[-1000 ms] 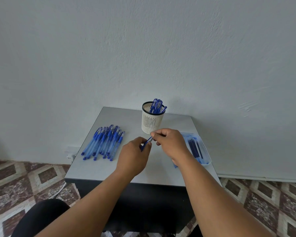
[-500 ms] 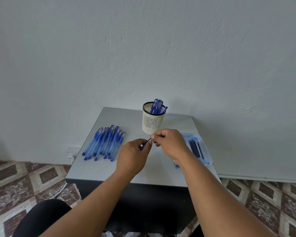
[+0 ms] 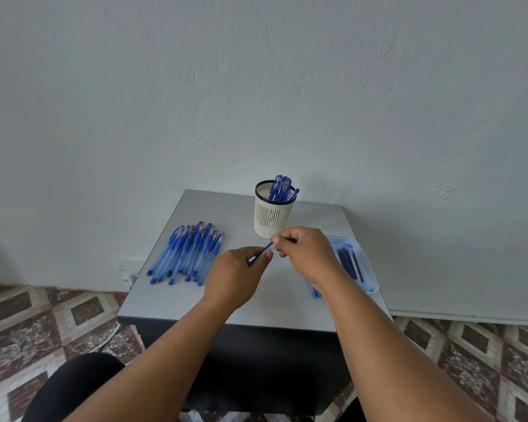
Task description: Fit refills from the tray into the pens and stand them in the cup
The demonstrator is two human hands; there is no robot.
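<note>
Nearest the camera, two bare forearms reach forward over the front edge of a small grey table [image 3: 171,303], and a dark-clad knee shows at the lower left. The left hand [image 3: 233,277] is curled around the lower part of a blue pen [image 3: 260,254], fingers closed on it so that only a short stretch of the barrel shows above the knuckles, slanting up to the right. The right hand [image 3: 308,254] meets it at the upper end, thumb and forefinger pinching the pale tip of the pen; whether that tip is a refill or the pen's nose piece is too small to tell. Both hands hover above the middle of the tabletop.

To the left lies a bundle of blue pens [image 3: 188,254], side by side and partly overlapping, caps pointing away from the camera. To the right, partly hidden behind the right wrist, sits a light blue tray [image 3: 368,269] with several dark refills [image 3: 348,261] lying lengthwise in it.

Farther back, just beyond the right hand's knuckles, stands a white slatted cup [image 3: 273,216] with a dark rim, holding a few capped blue pens [image 3: 282,187] that lean right. Behind it is a pale wall; patterned floor tiles flank the table.
</note>
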